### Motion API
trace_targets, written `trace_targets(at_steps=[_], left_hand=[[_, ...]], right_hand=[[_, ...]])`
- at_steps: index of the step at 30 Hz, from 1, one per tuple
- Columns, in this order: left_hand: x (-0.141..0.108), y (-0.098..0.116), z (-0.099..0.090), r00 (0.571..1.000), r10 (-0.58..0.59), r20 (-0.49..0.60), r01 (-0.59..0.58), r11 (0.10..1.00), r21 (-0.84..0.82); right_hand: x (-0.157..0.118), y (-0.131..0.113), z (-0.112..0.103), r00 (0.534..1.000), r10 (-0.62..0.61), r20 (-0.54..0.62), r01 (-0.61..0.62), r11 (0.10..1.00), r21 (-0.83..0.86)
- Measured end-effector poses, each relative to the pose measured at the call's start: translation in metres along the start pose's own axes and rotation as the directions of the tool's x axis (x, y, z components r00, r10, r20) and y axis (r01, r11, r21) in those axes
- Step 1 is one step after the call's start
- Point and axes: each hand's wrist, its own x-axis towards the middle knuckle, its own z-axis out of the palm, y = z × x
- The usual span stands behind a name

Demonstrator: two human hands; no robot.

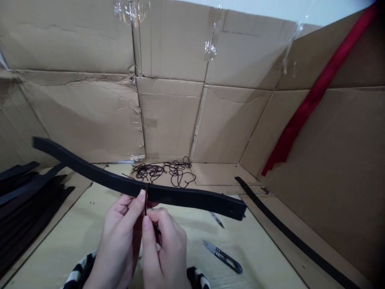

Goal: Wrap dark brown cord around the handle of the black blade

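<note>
A long, slightly curved black strip [180, 196] is held up across the view, tilted with its left end higher. My left hand [123, 224] is closed on it near the middle, thumb pressed against its lower edge. A thin dark cord [146, 198] passes over the strip at that spot and hangs down its front. My right hand [164, 241] is just below, pinching the cord between thumb and forefinger. The cord's lower part is mostly hidden by my fingers. Thread snips [222, 256] lie on the table to the right of my right hand.
Loose dark cords [164, 170] lie tangled at the back. More black strips [27, 204] are piled at left, and one curved strip [288, 230] lies at right. A small pointed blade [216, 219] rests behind the snips. Cardboard walls [171, 116] enclose the table; red fabric [319, 94] hangs at right.
</note>
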Motion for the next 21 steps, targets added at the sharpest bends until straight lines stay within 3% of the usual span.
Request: trace_targets(at_steps=[3, 8, 14, 19, 21], left_hand=[[0.0, 0.002, -0.002, 0.983, -0.184, 0.019, 0.185, 0.978, -0.092], [0.006, 0.001, -0.007, 0.941, -0.314, 0.127, 0.33, 0.933, -0.141], [0.004, 0.005, -0.005, 0.905, -0.393, 0.162, 0.419, 0.889, -0.185], [0.007, 0.004, -0.005, 0.916, -0.374, 0.142, 0.397, 0.896, -0.2], [0.009, 0.003, -0.008, 0.917, -0.367, 0.157, 0.391, 0.905, -0.166]], right_hand=[[-0.002, 0.006, 0.0, 1.0, 0.011, 0.014, -0.01, 1.0, -0.004], [-0.005, 0.015, 0.001, 0.999, -0.036, 0.02, 0.038, 0.994, -0.103], [0.001, 0.01, 0.005, 0.976, -0.214, -0.048, 0.198, 0.956, -0.217], [0.003, 0.013, 0.005, 0.931, -0.365, 0.004, 0.343, 0.871, -0.351], [0.002, 0.014, 0.003, 0.935, -0.355, -0.017, 0.328, 0.88, -0.344]])
